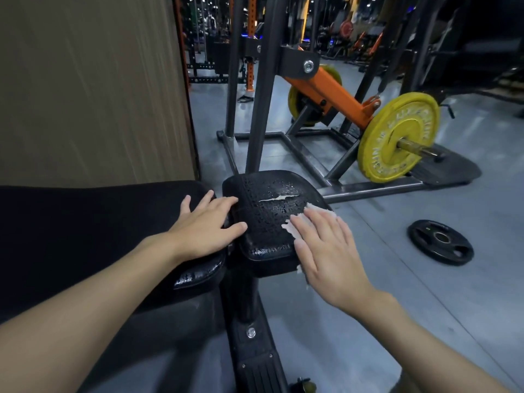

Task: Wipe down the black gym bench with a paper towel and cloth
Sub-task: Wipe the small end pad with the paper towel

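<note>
The black gym bench has a long back pad point(85, 236) on the left and a small seat pad point(269, 211) in the middle, wet with droplets and torn near its top. My left hand point(207, 225) rests flat with spread fingers across the gap between the two pads. My right hand point(323, 245) presses flat on a white paper towel point(289, 226) at the seat pad's right edge; only the towel's ragged edges show around my fingers.
A black steel rack point(261, 109) with an orange lever arm and yellow weight plates point(397, 137) stands behind the bench. A small black plate point(441, 241) lies on the grey floor at right. A brown wall panel point(90, 86) rises at left. The bench's foot point(255, 364) runs toward me.
</note>
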### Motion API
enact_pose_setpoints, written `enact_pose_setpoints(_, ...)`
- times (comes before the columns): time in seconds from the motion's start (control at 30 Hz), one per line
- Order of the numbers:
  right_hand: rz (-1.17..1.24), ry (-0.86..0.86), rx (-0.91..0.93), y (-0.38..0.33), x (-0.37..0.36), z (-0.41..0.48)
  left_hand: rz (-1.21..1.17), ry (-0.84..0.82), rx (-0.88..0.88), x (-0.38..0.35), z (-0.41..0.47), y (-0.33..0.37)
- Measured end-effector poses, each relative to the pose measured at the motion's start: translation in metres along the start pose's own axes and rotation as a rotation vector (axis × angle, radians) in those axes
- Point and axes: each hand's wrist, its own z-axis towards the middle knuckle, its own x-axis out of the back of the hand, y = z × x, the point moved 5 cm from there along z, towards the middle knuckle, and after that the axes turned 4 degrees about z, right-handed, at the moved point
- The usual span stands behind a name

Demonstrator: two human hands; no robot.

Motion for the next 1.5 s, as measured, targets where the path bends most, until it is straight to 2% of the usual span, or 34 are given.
enact_pose_setpoints(0.1, 0.046, 0.009, -0.100, 0.008, -0.005, 0.017, 0.004, 0.002, -0.004, -0.001, 0.000, 0.001)
enact_pose_setpoints(0.33, 0.134, -0.368, -0.424, 0.036, -0.018, 0.079, 0.026, -0.007, -0.011, -0.003, 0.002, 0.001)
enact_pose_setpoints(0.7, 0.059, -0.410, -0.503, 0.033, -0.031, 0.155, -0.029, -0.015, -0.013, -0.004, 0.009, 0.000)
enact_pose_setpoints(0.77, 0.060, -0.372, -0.499, 0.033, -0.033, 0.169, -0.077, -0.012, -0.004, -0.003, 0.010, -0.001)
enact_pose_setpoints(0.87, 0.122, -0.198, -0.513, 0.037, -0.035, 0.183, -0.276, -0.009, 0.032, 0.002, 0.013, -0.004)
enact_pose_setpoints(0.97, 0.267, -0.039, -0.470, 0.028, -0.033, 0.194, -0.632, 0.064, 0.121, 0.017, 0.019, -0.016)
enact_pose_setpoints(1.07, 0.622, 0.024, -0.397, -0.016, -0.016, 0.205, -0.873, 0.191, 0.229, 0.049, 0.022, -0.024)
enact_pose_setpoints(1.13, 1.007, -0.031, -0.527, -0.053, -0.007, 0.211, -1.024, 0.217, 0.335, 0.075, 0.022, -0.025)
enact_pose_setpoints(1.2, 1.404, -0.215, -0.732, -0.097, 0.001, 0.211, -1.238, 0.194, 0.412, 0.106, 0.014, -0.019)
enact_pose_setpoints(1.23, 1.521, -0.300, -0.790, -0.119, 0.009, 0.210, -1.339, 0.167, 0.451, 0.122, 0.010, -0.016)
enact_pose_setpoints(1.37, 1.538, -0.459, -0.784, -0.198, 0.065, 0.218, -1.600, 0.048, 0.601, 0.193, -0.026, -0.007)
enact_pose_setpoints(1.5, 1.548, -0.706, -0.734, -0.288, 0.114, 0.222, -1.601, 0.144, 0.794, 0.261, -0.084, -0.038)
